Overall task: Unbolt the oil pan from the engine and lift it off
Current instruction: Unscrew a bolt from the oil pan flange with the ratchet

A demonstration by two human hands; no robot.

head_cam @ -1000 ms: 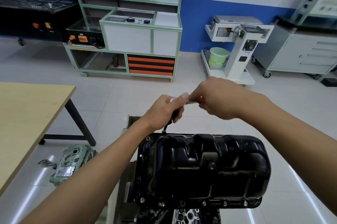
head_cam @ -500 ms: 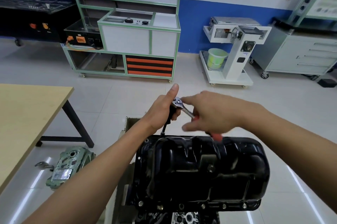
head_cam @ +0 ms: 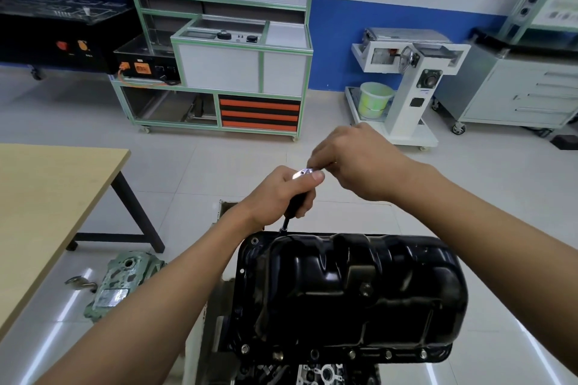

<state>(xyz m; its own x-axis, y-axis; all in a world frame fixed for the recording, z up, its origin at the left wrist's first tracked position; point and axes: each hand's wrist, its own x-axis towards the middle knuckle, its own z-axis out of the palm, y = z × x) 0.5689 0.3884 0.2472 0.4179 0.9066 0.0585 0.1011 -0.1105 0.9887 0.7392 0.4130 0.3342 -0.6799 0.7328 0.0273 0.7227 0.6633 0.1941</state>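
Tiled floor beyond; oil pan runs left-right, sump up. Left hand grips the near-upright ratchet; right hand, clamping its handle, has swung farther.

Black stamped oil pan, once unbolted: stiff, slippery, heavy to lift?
Probably stiff: the glossy black ribbed metal oil pan has deep pressed ridges. Possibly slick: its surface shines, maybe oily. Likely bulky rather than heavy: a broad pressed shell, so lift by the bolt flange.
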